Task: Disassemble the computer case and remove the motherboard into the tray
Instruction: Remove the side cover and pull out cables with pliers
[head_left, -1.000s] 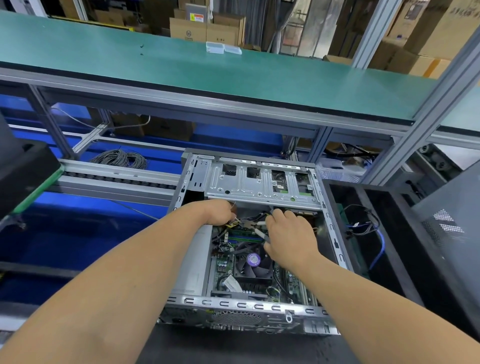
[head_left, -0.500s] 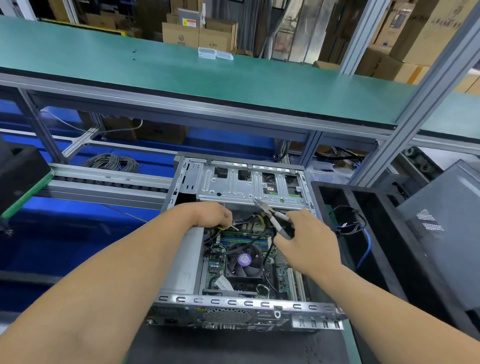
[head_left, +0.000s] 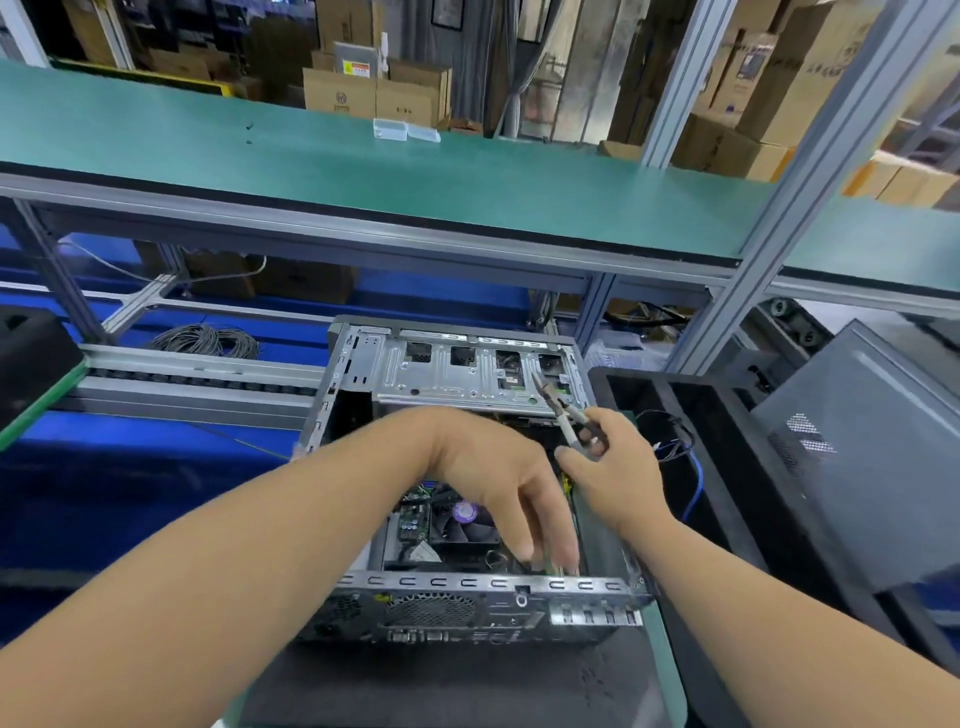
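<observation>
Two hands are at work over the open computer case, each doing something different. The right hand is curled round the handles of a pair of pliers, whose slim metal nose points up and away over the perforated drive cage; the tool is lifted clear of the wiring, touching nothing. The left hand hangs over the middle of the case with fingers loose and pointing down toward the near wall, holding nothing as far as can be seen — its fingertips are blurred, so whether they touch anything cannot be told. Beneath it lies the motherboard, seated flat in the bottom of the case: green board, a black square fan with a purple round label at its hub, thin cables beside it. By my reading the step in hand is freeing cables and connectors, with the board itself not yet loosened; the next move probably calls for the free hand to find a plug or latch near the board's near edge and pull it straight. The case is bare stamped steel, slotted along its rim, resting on a dark mat on the bench. To its right stands the black tray — matte, with partitions — already holding a few loose wires.
</observation>
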